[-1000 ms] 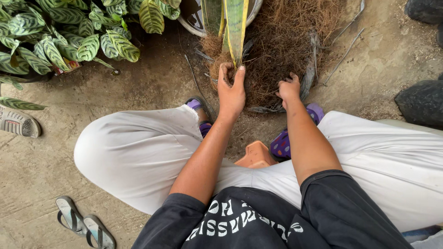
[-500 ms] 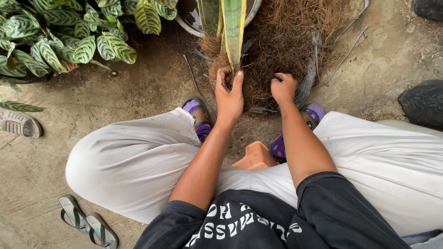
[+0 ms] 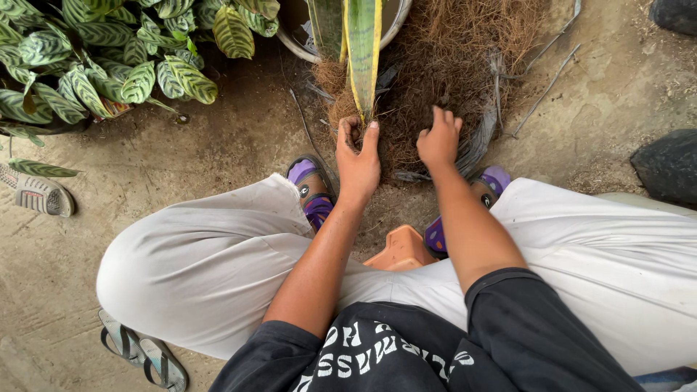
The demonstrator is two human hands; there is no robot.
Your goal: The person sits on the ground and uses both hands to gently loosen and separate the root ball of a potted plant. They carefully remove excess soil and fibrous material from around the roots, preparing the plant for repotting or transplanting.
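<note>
Bare concrete floor (image 3: 218,152), dusty and stained, outdoors; viewed from above over the seated person's white trousers and dark shirt.

Item 1. Snake plant (image 3: 361,51): stiff upright leaves, green with yellow margins, rising from a dense brown root ball (image 3: 443,72) that lies unpotted on the floor just ahead of the person's feet. Roots fibrous, matted, with dry strands splaying at the edges.

Item 2. Left hand (image 3: 359,163): fingers curled narrowly round the base of the nearest leaf, where it meets the roots; thumb on one side, fingers on the other, gripping.

Item 3. Right hand (image 3: 438,141): fingers bent and dug into the root mass just beside the left, clutching fibres; apart from the left hand by a small gap.

Item 4. Purple sandals (image 3: 312,190), worn, one either side of the clump's near edge.

Item 5. Terracotta-coloured pot (image 3: 401,250), part hidden between the knees.

Item 6. Pale round pot rim (image 3: 290,43) behind the plant; prayer-plant foliage (image 3: 94,65), striped green, to the left; loose flip-flops (image 3: 141,356) and a grey shoe (image 3: 40,194) on the floor; dark stone (image 3: 671,163) to the right.

Assessment: step in hand appears to be dividing one leaf shoot from the clump. Next move would likely call for a firm pull apart, left hand steadying the shoot low, so the roots tear rather than the leaf.
</note>
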